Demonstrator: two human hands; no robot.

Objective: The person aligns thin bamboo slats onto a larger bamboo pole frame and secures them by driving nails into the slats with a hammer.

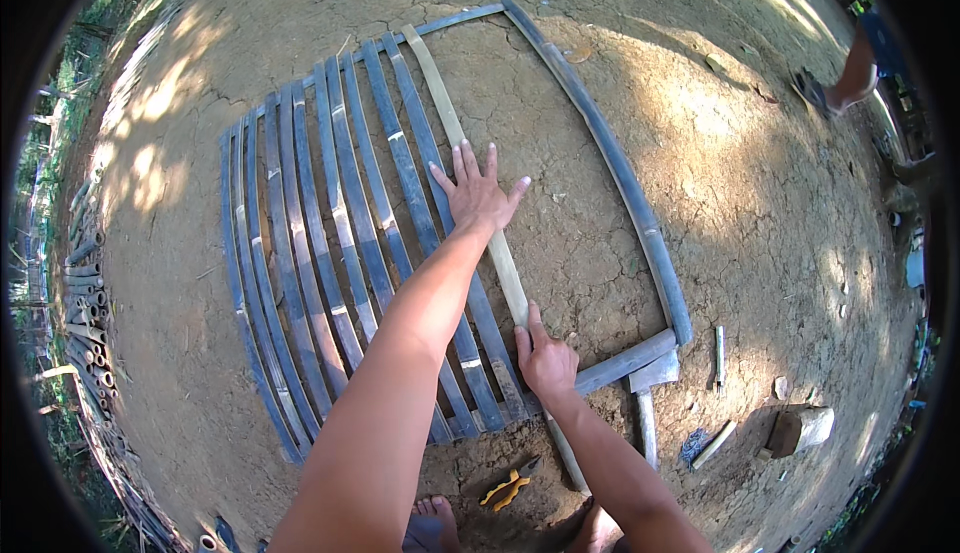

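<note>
A pale bamboo strip [508, 273] lies lengthwise across a bamboo frame [640, 203] on the ground. My left hand [478, 198] rests palm down on its middle, fingers spread. Nearer to me, my right hand [550, 361] has its thumb and forefinger at the strip's edge, the other fingers curled; it grips the strip above the frame's near rail [630, 361]. The strip's near end sticks out past that rail, partly hidden by my right arm. To the left, several darker bamboo slats [345, 208] lie side by side, with narrow gaps, across the far and near rails.
By the frame's near right corner lies a hatchet-like tool [647, 423]. Yellow-handled pliers [508, 488] lie near my feet. A nail pile [693, 443], short sticks [714, 445] and a block [800, 431] are at right. Bamboo poles [85, 323] are stacked far left; another person's leg [855, 78] shows far right.
</note>
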